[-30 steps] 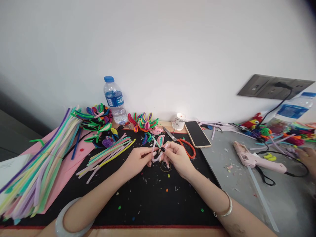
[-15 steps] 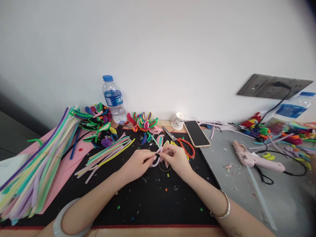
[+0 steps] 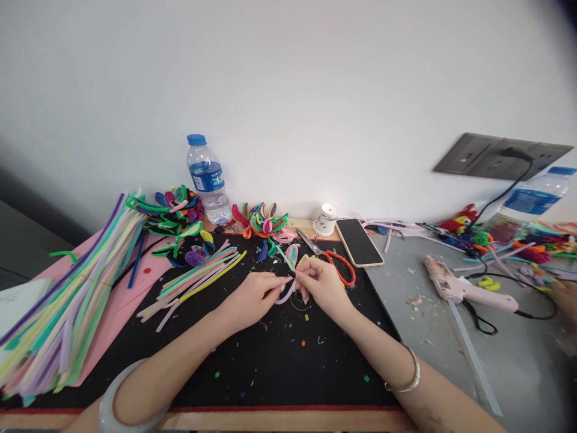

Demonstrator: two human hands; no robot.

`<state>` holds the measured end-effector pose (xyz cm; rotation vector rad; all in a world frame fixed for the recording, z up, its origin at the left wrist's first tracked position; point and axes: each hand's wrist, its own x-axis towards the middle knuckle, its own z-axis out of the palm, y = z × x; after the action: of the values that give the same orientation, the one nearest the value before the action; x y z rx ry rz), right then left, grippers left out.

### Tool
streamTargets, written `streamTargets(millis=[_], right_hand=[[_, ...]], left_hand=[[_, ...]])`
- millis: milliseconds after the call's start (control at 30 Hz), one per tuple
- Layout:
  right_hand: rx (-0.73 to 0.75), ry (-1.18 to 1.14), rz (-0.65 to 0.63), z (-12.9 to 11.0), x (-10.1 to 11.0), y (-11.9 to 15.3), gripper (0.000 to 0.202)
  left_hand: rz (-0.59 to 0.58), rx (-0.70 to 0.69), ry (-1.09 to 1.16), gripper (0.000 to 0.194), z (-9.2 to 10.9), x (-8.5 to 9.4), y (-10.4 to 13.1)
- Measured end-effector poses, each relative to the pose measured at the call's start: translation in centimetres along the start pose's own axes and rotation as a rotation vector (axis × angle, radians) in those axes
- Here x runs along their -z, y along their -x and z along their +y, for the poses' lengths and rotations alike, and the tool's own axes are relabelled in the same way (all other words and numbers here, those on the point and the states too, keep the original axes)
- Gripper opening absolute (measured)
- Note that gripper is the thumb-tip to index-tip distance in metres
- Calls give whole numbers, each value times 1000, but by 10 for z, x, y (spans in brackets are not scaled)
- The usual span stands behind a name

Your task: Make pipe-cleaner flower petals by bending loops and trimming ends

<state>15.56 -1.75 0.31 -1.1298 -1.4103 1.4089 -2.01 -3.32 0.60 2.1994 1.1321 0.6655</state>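
Observation:
My left hand (image 3: 256,296) pinches a pale lilac pipe cleaner (image 3: 285,297), which bends in a loop below the fingertips. Thumb and fingers of my right hand (image 3: 319,285) are closed on the same lilac pipe cleaner, close to the left fingertips. A mint-green strip (image 3: 283,258) rises just behind the fingers, and pink pipe-cleaner loops (image 3: 292,254) lie beyond it; whether they join the held piece I cannot tell. Under my right hand a thin ring (image 3: 299,302) shows on the black mat (image 3: 279,373). Orange-handled scissors (image 3: 339,268) lie behind the right hand.
A big bundle of pipe cleaners (image 3: 85,300) lies left, a smaller bunch (image 3: 198,279) nearer. Behind stand a water bottle (image 3: 210,183), a white paper cup (image 3: 325,220) and a phone (image 3: 359,243). A pink glue gun (image 3: 469,291) lies right, beside another person's hand (image 3: 565,297).
My fingertips have shifted slightly on the lilac pipe cleaner, and the right fingers have drawn closer together. At the far right, another person's hand has come further into view.

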Motion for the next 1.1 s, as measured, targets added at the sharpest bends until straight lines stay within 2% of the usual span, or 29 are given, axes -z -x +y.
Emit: streamTargets(millis=[167,333,600,767,900,1000,1100], right_hand=[[20,-149,76,0,0,0,25],[4,-253,67,-2,-2,2,26],[120,51,43,7,-1,2,25],[192,245,75,9,-1,4,22],[232,300,96,9,-2,6,23],[249,298,96,10,-4,7,22],[262,297,92,12,-6,9,21]], left_hand=[[182,85,140,38,-1,0,0],[269,62,74,35,-4,3,0],[320,28,51,31,-6,9,1],[325,1,72,28,-7,13,1],[341,-36,101,25,-5,18,1],[374,-10,183,21,-2,19,0],[414,116,429,21,-1,15,-2]])
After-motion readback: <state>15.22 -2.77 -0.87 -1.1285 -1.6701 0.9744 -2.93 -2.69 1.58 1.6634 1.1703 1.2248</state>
